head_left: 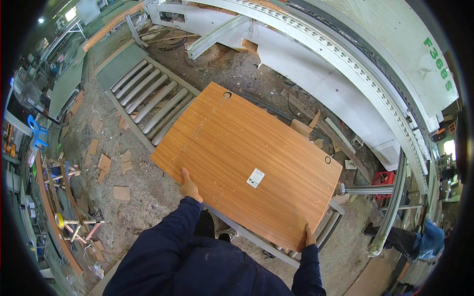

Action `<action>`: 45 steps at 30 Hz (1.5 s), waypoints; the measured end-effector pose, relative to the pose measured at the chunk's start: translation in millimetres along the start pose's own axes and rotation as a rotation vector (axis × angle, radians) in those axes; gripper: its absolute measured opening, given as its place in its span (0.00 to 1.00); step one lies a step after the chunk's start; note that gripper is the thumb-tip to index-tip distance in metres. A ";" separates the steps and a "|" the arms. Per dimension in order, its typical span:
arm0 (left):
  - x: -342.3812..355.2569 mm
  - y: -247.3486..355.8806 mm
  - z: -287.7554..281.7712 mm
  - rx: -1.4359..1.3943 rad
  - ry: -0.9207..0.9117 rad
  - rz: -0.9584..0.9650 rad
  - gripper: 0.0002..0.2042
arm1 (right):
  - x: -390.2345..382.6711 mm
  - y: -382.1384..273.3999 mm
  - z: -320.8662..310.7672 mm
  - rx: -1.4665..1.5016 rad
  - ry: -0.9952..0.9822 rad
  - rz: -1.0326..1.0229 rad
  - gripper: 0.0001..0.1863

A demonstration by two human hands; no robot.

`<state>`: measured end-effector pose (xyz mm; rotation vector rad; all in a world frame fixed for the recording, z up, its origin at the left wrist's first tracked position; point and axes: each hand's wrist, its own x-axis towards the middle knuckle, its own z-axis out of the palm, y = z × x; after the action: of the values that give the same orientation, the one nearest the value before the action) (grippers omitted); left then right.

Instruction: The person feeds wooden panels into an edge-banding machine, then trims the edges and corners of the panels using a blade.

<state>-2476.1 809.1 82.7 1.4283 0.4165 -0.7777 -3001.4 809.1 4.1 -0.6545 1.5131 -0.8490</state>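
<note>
Your left hand (189,189) grips the near long edge of the large rectangular brown wood-grain board (232,153), its thumb over the top face, while your right hand (309,237) holds the right short edge close to the near right corner, the undersides of both grips hidden. The board lies over the grey metal roller conveyor (156,102), leaving rollers bare toward the conveyor's far left end and beside its right end corner. A small white rectangular label (256,178) sits on the board's upper face.
</note>
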 end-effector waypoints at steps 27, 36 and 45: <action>256.8 208.6 0.4 -0.021 0.047 0.135 0.40 | -15.2 -63.5 352.4 -0.158 0.081 -0.135 0.37; 270.9 263.0 -72.0 0.058 -0.284 -0.023 0.28 | 42.3 -40.7 487.0 0.010 0.073 -0.180 0.46; 203.7 194.2 -464.1 0.666 -0.077 -0.369 0.28 | 99.7 -50.0 636.6 -0.182 0.013 -0.254 0.56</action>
<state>-2111.7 1206.9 22.8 1.9558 0.3823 -1.3509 -2386.5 611.3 -19.9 -0.9929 1.5512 -0.9130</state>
